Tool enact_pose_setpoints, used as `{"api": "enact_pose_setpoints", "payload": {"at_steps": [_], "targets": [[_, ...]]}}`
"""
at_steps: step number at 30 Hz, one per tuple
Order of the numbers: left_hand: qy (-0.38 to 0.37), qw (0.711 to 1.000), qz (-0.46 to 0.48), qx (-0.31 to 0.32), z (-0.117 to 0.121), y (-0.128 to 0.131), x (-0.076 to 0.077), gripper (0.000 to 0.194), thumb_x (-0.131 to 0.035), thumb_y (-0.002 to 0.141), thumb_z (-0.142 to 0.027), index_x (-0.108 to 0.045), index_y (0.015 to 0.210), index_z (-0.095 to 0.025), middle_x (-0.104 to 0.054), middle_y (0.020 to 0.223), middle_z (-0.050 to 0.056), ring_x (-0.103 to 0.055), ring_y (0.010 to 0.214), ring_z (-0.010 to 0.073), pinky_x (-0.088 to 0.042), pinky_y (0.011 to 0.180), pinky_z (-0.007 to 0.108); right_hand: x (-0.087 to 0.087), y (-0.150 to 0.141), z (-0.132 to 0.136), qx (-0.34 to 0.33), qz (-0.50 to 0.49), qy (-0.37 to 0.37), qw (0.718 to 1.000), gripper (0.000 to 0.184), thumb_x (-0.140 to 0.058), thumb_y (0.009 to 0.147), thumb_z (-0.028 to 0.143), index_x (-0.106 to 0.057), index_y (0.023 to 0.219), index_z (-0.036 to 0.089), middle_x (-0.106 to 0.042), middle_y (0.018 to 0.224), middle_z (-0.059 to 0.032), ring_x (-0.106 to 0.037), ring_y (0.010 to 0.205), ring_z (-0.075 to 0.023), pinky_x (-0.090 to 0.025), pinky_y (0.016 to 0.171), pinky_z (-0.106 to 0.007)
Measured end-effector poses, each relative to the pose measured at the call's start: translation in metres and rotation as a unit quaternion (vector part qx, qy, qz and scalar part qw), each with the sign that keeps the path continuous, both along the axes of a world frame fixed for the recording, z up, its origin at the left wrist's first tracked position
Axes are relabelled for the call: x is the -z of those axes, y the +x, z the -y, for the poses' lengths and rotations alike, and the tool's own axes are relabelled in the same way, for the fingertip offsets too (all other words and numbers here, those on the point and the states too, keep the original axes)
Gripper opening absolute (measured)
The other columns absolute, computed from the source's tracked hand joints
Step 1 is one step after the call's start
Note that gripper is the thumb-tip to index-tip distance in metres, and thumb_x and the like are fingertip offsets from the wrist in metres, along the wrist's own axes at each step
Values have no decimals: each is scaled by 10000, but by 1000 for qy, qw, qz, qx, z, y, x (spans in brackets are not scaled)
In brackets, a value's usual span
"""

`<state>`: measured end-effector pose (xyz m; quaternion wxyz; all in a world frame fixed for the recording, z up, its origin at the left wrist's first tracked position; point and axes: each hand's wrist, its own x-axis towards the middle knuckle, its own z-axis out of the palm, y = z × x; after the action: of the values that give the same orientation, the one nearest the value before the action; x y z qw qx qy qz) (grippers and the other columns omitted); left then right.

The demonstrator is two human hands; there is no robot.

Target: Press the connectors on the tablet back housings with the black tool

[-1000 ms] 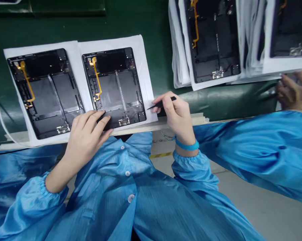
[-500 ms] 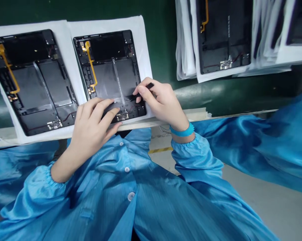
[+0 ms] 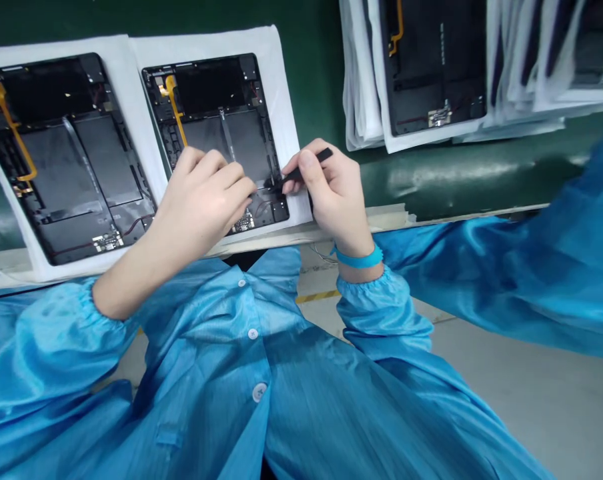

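An opened tablet housing (image 3: 246,127) lies on a white sheet (image 3: 287,127), showing an orange flex cable, a grey ribbon cable and a small circuit board (image 3: 244,221) at its near edge. My left hand (image 3: 201,200) is over its lower left part, fingers curled together near the board; whatever is at the fingertips is hidden. My right hand (image 3: 331,190) is at the housing's right edge, closed around a slim black tool (image 3: 324,155). The tool's dark tip points left over the lower right corner of the housing; its exact kind is unclear.
A second opened tablet housing (image 3: 81,147) lies to the left on its own white sheet. At the upper right, another housing (image 3: 434,73) rests on stacked white sheets (image 3: 361,87). The green table mat (image 3: 321,67) ends at a pale front edge. A blue sleeve (image 3: 506,280) is at the right.
My left hand has gone from fingers spread over the housing to fingers curled together, slightly farther up. My right hand has shifted a little right with the black tool still in it.
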<state>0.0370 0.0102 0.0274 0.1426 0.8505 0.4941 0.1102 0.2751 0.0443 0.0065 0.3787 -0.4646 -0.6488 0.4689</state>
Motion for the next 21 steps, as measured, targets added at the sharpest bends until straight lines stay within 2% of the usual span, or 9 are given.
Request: {"api": "enact_pose_setpoints", "payload": {"at_steps": [4,7,10,12,15,18,21], "targets": [[-44,994,-52,84,-36,5,-9,307,-491,1098,-273,-789,1026,-284,-761,1010,85,-727,1209,359,-486,1185,607,13,6,9,65,-32,1,997,594,-528,1095,812,-715,955,266,-648,811,2,-727,765,-162,-635,805,-339],[-85,982,-83,144,-60,7,-15,221,-568,1035,-277,-785,1007,-249,-782,1004,47,-757,1233,331,-461,1250,599,27,9,14,102,-55,4,993,592,-510,1100,818,-725,986,279,-630,845,-4,-727,779,-166,-644,807,-351],[-117,965,-113,207,-77,12,-21,331,-467,1064,-283,-776,1037,-168,-807,1101,33,-739,1339,296,-411,1295,613,35,9,18,122,-69,11,990,592,-492,1104,823,-732,1037,286,-622,892,-10,-729,817,-167,-644,823,-352],[-129,950,-143,245,-84,16,-26,382,-403,1076,-265,-754,998,-137,-824,1143,45,-726,1367,274,-402,1306,604,36,8,20,122,-56,15,991,608,-465,1110,829,-727,1046,284,-614,905,-10,-732,848,-165,-638,836,-341],[-124,931,-194,282,-91,26,-32,297,-485,1046,-244,-730,907,-148,-846,1114,60,-747,1305,257,-415,1309,585,32,7,20,122,-21,20,992,660,-429,1100,861,-710,1005,272,-604,887,-5,-725,850,-152,-630,837,-318],[-116,921,-222,298,-92,37,-36,202,-576,977,-152,-734,857,-190,-853,1038,23,-770,1161,217,-424,1311,522,29,6,19,125,-17,22,992,686,-427,1082,889,-695,966,269,-604,843,3,-714,812,-146,-633,840,-315],[-130,922,-220,292,-91,47,-34,225,-566,909,-85,-700,777,-210,-845,1000,7,-764,1128,199,-418,1313,457,29,6,18,127,-32,31,991,678,-440,1074,893,-685,953,273,-600,819,7,-710,787,-151,-635,832,-325]]}}
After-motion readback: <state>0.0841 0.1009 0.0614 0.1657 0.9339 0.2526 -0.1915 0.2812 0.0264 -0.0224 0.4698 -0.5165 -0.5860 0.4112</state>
